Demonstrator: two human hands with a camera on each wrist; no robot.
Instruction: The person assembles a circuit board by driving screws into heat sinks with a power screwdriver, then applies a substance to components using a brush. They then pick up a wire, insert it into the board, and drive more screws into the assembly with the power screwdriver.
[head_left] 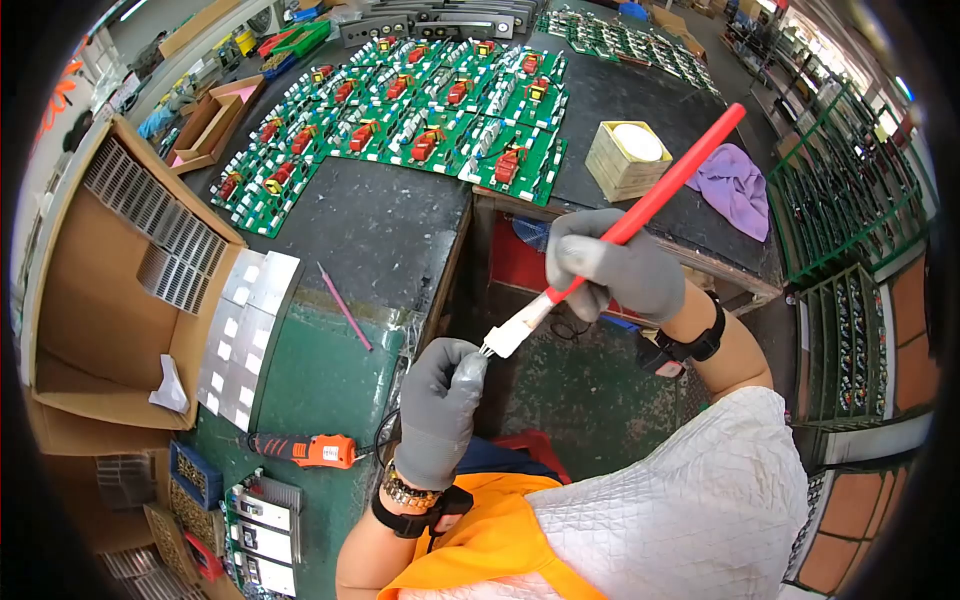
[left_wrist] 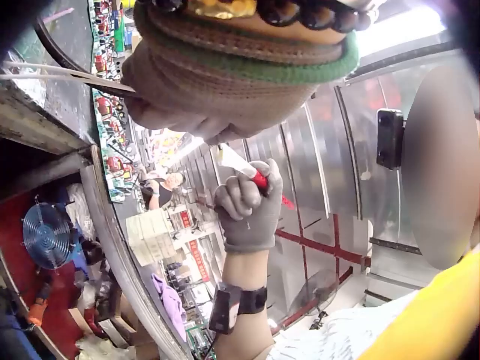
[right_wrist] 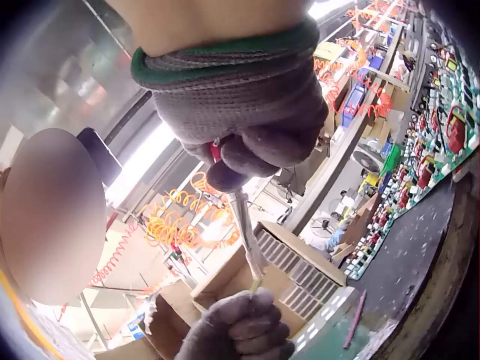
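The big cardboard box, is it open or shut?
Open: nothing covers the mouth of the big cardboard box, and slotted metal pieces show inside.

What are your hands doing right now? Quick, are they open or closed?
Right hand: closed, holding the red-handled brush.
Left hand: closed, seems to pinch a small thing at the brush's tip; can't tell what.

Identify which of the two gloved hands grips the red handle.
The right hand: its fingers curl round the red handle, whereas the left hand is by the white end.
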